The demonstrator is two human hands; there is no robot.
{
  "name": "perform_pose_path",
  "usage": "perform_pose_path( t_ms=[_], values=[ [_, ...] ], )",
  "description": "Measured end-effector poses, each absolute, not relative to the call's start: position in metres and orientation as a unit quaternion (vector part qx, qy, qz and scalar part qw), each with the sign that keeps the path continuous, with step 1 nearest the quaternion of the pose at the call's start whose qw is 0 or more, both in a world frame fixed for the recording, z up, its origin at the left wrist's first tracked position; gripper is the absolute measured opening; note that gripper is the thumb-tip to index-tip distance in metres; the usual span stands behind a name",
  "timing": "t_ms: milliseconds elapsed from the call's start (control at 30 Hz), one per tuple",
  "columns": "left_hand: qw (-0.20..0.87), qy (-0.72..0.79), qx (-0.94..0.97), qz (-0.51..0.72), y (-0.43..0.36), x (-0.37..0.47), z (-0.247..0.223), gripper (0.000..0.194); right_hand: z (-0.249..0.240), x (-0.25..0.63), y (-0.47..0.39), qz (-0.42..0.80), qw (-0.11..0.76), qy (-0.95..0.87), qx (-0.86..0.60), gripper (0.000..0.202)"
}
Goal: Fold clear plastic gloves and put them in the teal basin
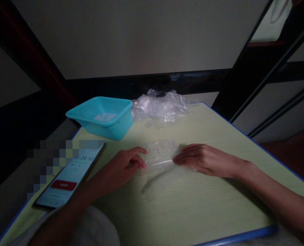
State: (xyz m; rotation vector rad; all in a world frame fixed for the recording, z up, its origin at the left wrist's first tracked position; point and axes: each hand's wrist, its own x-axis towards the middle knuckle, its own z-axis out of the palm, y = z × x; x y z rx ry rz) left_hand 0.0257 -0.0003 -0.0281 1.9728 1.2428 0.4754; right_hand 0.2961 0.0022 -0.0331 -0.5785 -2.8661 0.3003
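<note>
Taking the blue tub [111,130] as our landmark, we see the clear bag [162,153] lying flat on the table [192,208], nearer to us than the tub and to its right. Our right hand [205,159] is open, palm down, its fingers close together and laid over the bag's right side, probably because such thin, slippery plastic would slide or curl without light pressure. Our left hand [123,167] is open too, empty as far as we can see, with its fingers loosely bent beside the bag's left edge; we cannot tell whether the fingertips touch it. Both forearms reach in from our edge of the table, wrists low.

The crumpled heap of clear plastic [162,106] sits just beside the tub, on its right, perhaps put there to leave working room in front. Something pale [105,117] lies inside the tub. The phone [70,174] rests nearer to us than the tub, toward the left, its screen facing up, likely so its running digits can be read.
</note>
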Motion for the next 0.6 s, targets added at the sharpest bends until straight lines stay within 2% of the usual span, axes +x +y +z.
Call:
perform_pose_path(
  t_ms=[300,600],
  values=[
    [0.383,0.487,0.766,0.173,0.0036,0.0215,-0.0232,0.033,-0.0303,0.2974,0.0027,0.161,0.092,-0.955,-0.233,0.032],
    [0.419,0.486,0.746,0.178,0.0072,0.0195,-0.0273,0.038,-0.0279,0.293,0.0123,0.312,0.142,-0.868,-0.36,0.028]
  ],
)
